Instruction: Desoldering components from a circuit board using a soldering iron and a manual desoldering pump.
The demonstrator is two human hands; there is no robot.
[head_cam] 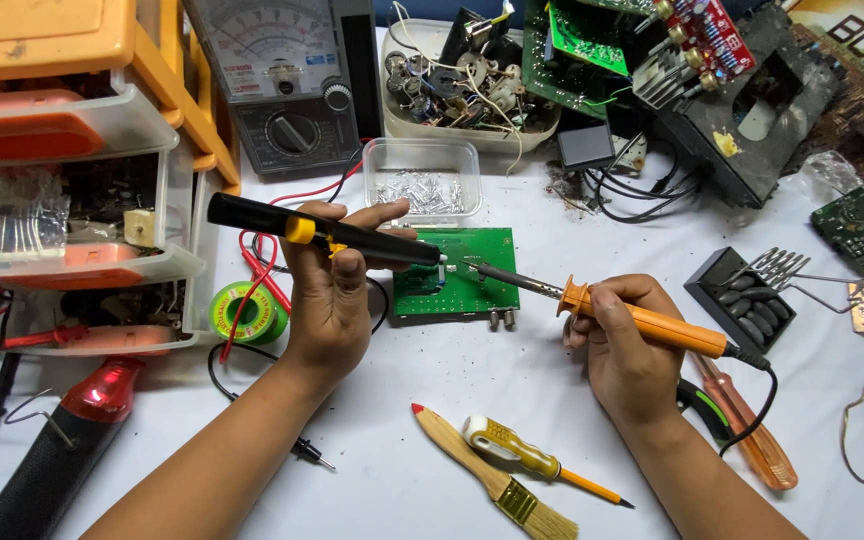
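My left hand [327,290] grips a black desoldering pump with a yellow button [342,236], held level with its tip over the left part of a green circuit board [467,275] lying on the white table. My right hand [624,345] holds an orange-handled soldering iron [642,320]; its metal tip reaches left onto the same board, close to the pump's tip. The iron's black cord trails off to the right.
An analog multimeter [287,85] with red and black leads stands behind. A clear tub of small parts [422,180], a tub of components [467,80], plastic drawers [72,190], a solder spool [247,312], a paintbrush [497,480], screwdrivers [537,462], loose boards and a black iron stand [742,295] surround the work area.
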